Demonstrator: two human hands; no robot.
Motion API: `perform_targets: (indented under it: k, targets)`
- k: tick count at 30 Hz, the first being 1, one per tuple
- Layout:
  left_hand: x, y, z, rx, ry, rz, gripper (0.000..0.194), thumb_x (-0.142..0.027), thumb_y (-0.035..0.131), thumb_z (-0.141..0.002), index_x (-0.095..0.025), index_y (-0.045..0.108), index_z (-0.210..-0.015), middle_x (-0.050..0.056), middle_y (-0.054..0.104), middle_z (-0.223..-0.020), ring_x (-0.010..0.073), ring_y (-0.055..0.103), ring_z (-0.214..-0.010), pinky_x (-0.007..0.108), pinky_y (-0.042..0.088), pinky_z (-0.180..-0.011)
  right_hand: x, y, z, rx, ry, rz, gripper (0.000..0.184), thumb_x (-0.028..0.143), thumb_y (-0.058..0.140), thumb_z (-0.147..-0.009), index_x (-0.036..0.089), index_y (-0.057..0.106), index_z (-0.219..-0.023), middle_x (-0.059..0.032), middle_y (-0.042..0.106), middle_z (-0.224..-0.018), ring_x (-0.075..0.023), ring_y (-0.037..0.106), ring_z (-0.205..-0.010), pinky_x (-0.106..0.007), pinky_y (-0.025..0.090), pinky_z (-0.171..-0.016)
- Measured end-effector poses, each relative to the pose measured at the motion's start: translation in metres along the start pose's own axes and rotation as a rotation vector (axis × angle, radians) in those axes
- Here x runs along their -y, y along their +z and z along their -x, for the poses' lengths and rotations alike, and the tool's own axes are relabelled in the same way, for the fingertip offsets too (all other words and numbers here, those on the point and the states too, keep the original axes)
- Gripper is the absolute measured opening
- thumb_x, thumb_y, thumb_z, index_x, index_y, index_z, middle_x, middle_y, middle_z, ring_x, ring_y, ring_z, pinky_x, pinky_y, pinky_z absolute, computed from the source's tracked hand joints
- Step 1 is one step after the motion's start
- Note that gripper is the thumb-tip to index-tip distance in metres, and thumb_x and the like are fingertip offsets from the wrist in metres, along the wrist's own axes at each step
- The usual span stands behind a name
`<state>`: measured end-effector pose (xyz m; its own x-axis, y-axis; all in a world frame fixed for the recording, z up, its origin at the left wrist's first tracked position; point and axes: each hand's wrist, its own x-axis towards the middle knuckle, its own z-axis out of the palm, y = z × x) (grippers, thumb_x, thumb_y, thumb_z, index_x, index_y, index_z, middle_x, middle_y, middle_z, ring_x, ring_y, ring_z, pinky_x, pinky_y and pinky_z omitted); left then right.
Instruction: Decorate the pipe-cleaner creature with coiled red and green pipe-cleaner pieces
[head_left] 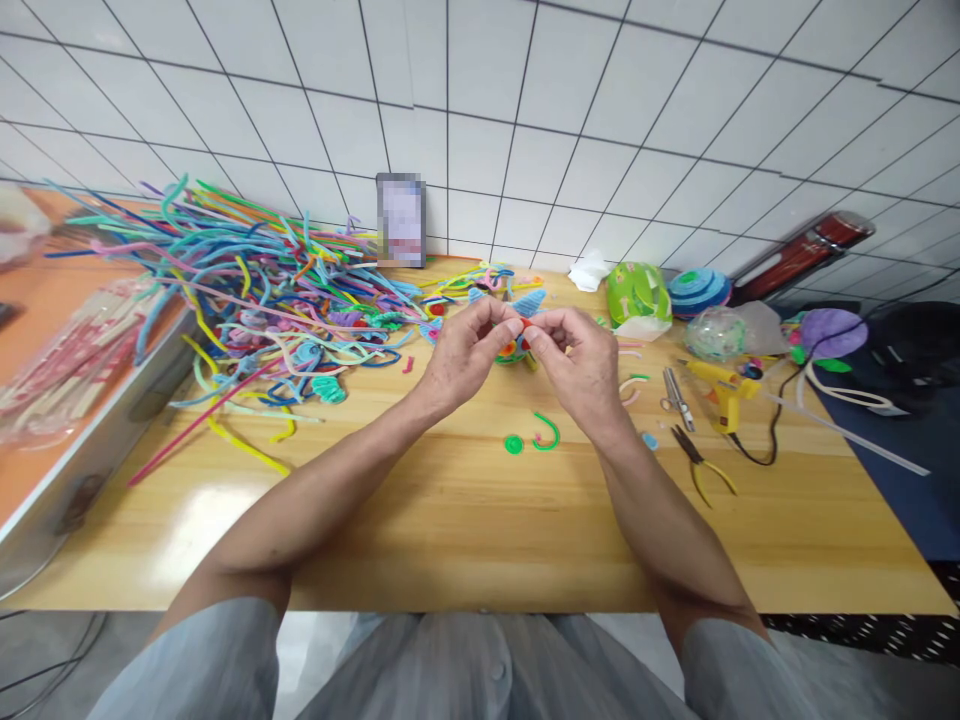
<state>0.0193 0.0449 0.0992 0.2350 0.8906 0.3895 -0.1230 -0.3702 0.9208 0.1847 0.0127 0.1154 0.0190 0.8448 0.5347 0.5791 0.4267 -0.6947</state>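
Note:
Over the middle of the table, my left hand [474,352] and my right hand [581,362] meet at the fingertips. Both are closed in a pinch on a small red pipe cleaner piece [524,325], mostly covered by the fingers. Just behind it is a pipe cleaner figure [529,300] with pointed blue parts; orange and green show below the fingers. My hands hide most of this figure, so I cannot tell whether they touch it. Nearer to me lie a green coiled disc [514,444] and a curved green pipe cleaner [553,432].
Loose pipe cleaners [285,270] heap up at the left, near a phone [401,220] leaning on the tiled wall. On the right are pliers [697,462], a yellow glue gun [721,392] with its cord, a silver-handled cutter [678,398] and a green tape roll [637,296].

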Motion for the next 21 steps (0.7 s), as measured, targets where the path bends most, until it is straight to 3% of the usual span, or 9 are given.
perform_targets:
  k: [5,9,12,21]
  targets:
    - [0.005,0.002,0.000,0.039,-0.063,0.094,0.037,-0.055,0.077,-0.090,-0.020,0.067,-0.085,-0.002,0.063,-0.071,0.0101,0.048,-0.056,0.025,0.040,-0.052,-0.002,-0.001,-0.001,0.004,0.011,0.009,0.008,0.025,0.067,-0.093,0.024,0.069,-0.086,0.0011,0.069,-0.079,-0.0151,0.059,-0.069,-0.030,0.048,-0.066]
    - [-0.002,-0.005,-0.002,0.082,0.044,-0.127,0.024,-0.042,0.076,-0.091,-0.019,0.070,-0.089,0.001,0.071,-0.083,0.0122,0.055,-0.065,0.026,0.042,-0.060,-0.003,-0.006,-0.002,0.039,-0.094,0.087,0.009,0.021,0.066,-0.092,0.024,0.067,-0.083,0.0002,0.068,-0.081,-0.0164,0.061,-0.072,-0.033,0.050,-0.073]
    - [-0.009,-0.010,-0.004,0.102,0.082,-0.219,0.024,-0.041,0.076,-0.091,-0.019,0.070,-0.084,0.001,0.068,-0.076,0.0139,0.056,-0.067,0.027,0.040,-0.060,-0.003,-0.008,-0.003,0.054,-0.143,0.107,0.009,0.021,0.066,-0.093,0.024,0.068,-0.085,-0.0007,0.069,-0.083,-0.0173,0.062,-0.076,-0.034,0.051,-0.076]
    - [-0.004,0.000,-0.002,0.044,-0.093,0.139,0.042,-0.056,0.086,-0.081,-0.019,0.066,-0.081,-0.003,0.058,-0.065,0.0099,0.046,-0.056,0.026,0.035,-0.051,0.001,-0.003,-0.003,0.068,0.048,-0.119,0.007,0.027,0.067,-0.093,0.023,0.071,-0.090,0.0010,0.073,-0.082,-0.0137,0.063,-0.067,-0.029,0.049,-0.064]
